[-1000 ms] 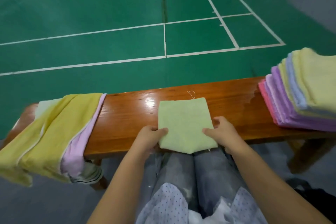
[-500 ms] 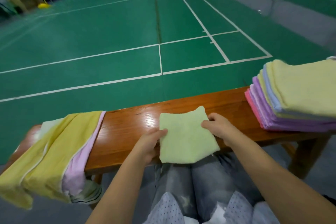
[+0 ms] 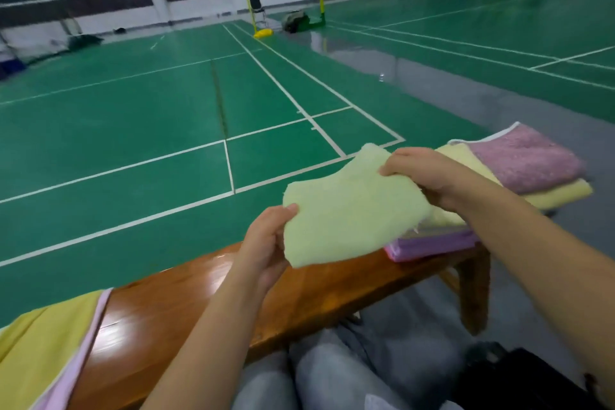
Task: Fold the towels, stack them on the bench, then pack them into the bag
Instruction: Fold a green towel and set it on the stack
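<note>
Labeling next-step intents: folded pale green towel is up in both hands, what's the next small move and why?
Probably carry it right and lay it on the stack of folded towels. The pale green towel is already folded and held clear of the bench, left hand and right hand each gripping an edge, with its right side already over the stack.

- Glossy reddish-brown wooden counter (image 3: 186,306), long and narrow, runs from lower left to right; one leg (image 3: 474,293) shows at its right end.
- Right end: stack of folded terry towels (image 3: 519,176), purple on top, pale yellow beneath, lilac at the bottom, resting on the counter.
- Left end: unfolded yellow and pink towels (image 3: 50,353) draped over the counter.
</note>
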The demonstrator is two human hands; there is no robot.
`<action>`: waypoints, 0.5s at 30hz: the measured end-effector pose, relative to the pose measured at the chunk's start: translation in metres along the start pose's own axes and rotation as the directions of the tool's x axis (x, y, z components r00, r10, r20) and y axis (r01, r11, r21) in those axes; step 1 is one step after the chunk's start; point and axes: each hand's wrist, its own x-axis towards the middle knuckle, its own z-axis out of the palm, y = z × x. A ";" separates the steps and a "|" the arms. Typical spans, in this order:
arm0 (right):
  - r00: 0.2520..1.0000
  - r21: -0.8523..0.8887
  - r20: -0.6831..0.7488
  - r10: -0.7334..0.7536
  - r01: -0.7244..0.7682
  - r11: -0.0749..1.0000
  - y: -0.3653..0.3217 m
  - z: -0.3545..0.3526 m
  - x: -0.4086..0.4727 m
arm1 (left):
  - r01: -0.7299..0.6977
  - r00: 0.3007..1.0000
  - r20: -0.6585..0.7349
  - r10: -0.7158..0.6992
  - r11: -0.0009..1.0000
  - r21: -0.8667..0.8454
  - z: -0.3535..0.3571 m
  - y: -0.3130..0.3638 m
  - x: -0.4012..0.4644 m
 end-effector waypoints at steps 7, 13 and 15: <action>0.987 0.120 -0.127 0.094 -0.079 0.990 -0.013 -0.092 0.012 | -0.088 0.983 0.172 0.071 0.992 0.094 0.089 0.011 0.048; 0.968 0.149 -0.193 0.162 -0.135 0.980 -0.013 -0.180 0.033 | -0.104 0.940 0.339 0.043 0.981 0.166 0.174 0.019 0.090; 0.960 0.157 -0.220 0.172 -0.140 0.978 -0.008 -0.207 0.043 | -0.102 0.925 0.380 0.018 0.974 0.203 0.202 0.019 0.105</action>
